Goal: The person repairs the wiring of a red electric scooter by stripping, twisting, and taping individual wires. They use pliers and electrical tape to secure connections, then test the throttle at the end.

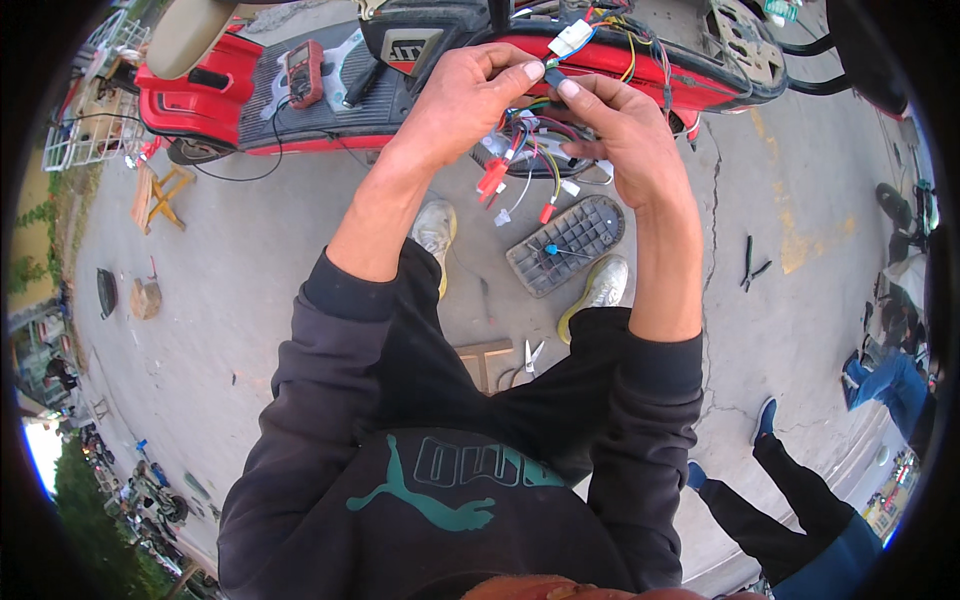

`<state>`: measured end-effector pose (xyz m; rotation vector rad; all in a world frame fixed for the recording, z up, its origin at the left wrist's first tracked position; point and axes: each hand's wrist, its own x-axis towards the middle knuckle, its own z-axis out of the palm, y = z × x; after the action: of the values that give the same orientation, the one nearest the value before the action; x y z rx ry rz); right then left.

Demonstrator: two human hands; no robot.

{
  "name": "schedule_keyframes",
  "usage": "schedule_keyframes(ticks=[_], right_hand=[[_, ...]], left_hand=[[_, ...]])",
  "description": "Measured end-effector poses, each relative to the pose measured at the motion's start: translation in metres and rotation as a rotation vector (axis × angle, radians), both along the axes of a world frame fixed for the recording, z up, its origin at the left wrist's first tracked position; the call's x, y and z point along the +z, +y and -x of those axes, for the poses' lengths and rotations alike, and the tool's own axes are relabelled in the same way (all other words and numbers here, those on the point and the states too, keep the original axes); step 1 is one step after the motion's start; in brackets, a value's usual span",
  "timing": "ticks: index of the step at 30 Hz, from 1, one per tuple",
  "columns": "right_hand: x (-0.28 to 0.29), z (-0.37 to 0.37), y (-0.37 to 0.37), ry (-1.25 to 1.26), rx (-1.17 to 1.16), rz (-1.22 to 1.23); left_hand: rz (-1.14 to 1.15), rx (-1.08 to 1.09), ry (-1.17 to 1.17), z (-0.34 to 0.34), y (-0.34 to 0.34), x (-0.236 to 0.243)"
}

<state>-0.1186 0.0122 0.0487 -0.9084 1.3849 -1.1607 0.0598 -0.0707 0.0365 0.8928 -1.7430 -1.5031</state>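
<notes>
Both my hands are up at the opened body of a red scooter (200,92), fingertips closed and nearly meeting over a small dark connector (554,77). My right hand (636,142) grips that connector between thumb and forefinger; my left hand (468,98) looks pinched on the coloured wires where they enter it, though my own fingers hide the exact hold. The connector sits in the wiring harness (527,128), just below a white connector block (572,38), with red plugs (492,178) dangling under my hands. I judge it light and hard-shelled, easy to turn in the fingertips but perhaps slick on its smooth faces. The wires should be limp and springy, and weakest where they enter the housing, so the sound place to take hold is the plastic body, with the leads only steadied. A red multimeter (304,73) rests on the footboard (262,118); below me a grey ribbed panel (600,222) lies on the ground between my shoes, with pliers (752,265) off to the right.
</notes>
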Motion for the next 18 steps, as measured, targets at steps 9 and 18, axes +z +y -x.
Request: schedule_keyframes(ticks=[9,18], right_hand=[[0.012,0.007,0.009,0.011,0.011,-0.063],[0.013,-0.013,-0.003,-0.047,-0.195,0.062]], left_hand=[[0.211,0.1,-0.102,-0.003,0.011,-0.007],[1.053,0.19,-0.193,0.001,0.012,-0.011]])
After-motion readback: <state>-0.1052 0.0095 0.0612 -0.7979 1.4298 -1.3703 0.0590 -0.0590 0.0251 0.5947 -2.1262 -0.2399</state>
